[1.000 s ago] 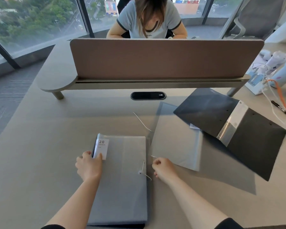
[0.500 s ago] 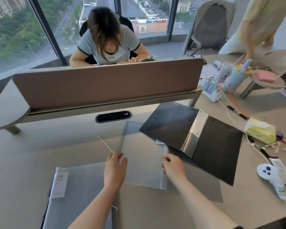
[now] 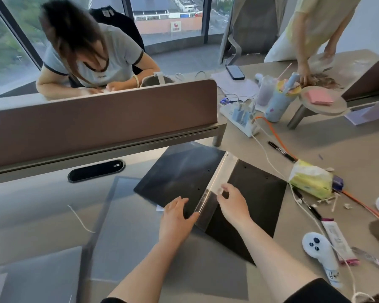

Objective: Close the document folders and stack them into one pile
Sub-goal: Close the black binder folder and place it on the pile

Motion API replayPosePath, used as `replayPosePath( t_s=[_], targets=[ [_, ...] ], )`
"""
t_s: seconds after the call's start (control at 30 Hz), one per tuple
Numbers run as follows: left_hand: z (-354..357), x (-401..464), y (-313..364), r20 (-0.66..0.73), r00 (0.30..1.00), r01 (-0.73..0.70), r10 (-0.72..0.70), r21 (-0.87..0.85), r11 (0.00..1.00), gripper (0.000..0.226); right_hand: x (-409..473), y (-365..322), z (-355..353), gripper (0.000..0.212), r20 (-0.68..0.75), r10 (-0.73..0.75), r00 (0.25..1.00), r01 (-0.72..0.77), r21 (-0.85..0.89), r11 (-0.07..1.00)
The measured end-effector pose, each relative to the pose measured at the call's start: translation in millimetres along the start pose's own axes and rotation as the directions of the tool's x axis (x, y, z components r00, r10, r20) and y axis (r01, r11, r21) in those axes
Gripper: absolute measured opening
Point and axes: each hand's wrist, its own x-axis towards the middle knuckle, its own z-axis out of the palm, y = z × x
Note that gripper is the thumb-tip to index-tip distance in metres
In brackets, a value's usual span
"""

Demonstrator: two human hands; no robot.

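Observation:
A black folder (image 3: 184,173) lies open and flat on the desk, with a clear strip (image 3: 214,189) along its spine. My left hand (image 3: 176,217) rests on its left cover near the spine, fingers spread. My right hand (image 3: 233,204) hovers over the spine with fingers curled and thumb apart, holding nothing I can see. A translucent grey folder (image 3: 127,232) lies partly under the black one, to its left. A closed grey folder (image 3: 37,278) with a white label sits at the bottom left.
A brown desk divider (image 3: 101,119) stands behind the folders, with a person seated beyond it. To the right lie a tissue pack (image 3: 311,180), pens, cables, a white controller (image 3: 317,248) and a power strip (image 3: 241,119). Another person stands at the far right.
Both hands left the grey folders and moved right onto the black folder. My view shifted right, so the closed grey folder now sits at the bottom left corner.

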Motion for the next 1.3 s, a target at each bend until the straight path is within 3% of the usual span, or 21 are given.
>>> replayPosePath(
  t_s=[0.13,0.33,0.67,0.87,1.03,1.3],
  targets=[
    [21,27,22,0.049,0.999,-0.008,0.002,0.131,0.991,0.073,39,0,-23,0.053,0.019,-0.007,1.000,0.008,-0.039,0.999],
    [41,55,40,0.064,0.998,-0.019,0.004,0.237,0.971,0.078,83,1,-36,0.049,0.025,-0.036,0.999,0.039,-0.134,0.990],
    [59,80,42,0.097,0.995,-0.004,-0.029,0.326,0.945,0.081,155,2,-45,0.050,0.091,-0.025,0.996,0.049,-0.265,0.963],
    [63,83,39,0.095,0.994,0.013,-0.049,0.346,0.938,0.079,180,3,-44,0.056,0.147,0.028,0.989,0.006,-0.228,0.974],
    [63,85,39,0.085,0.995,0.020,-0.051,0.334,0.942,0.079,186,7,-39,0.037,0.077,-0.009,0.997,0.027,-0.233,0.972],
    [58,76,40,0.036,0.999,0.022,-0.033,0.292,0.956,0.084,174,0,-47,0.036,-0.087,-0.029,0.996,0.016,-0.147,0.989]
  ],
)
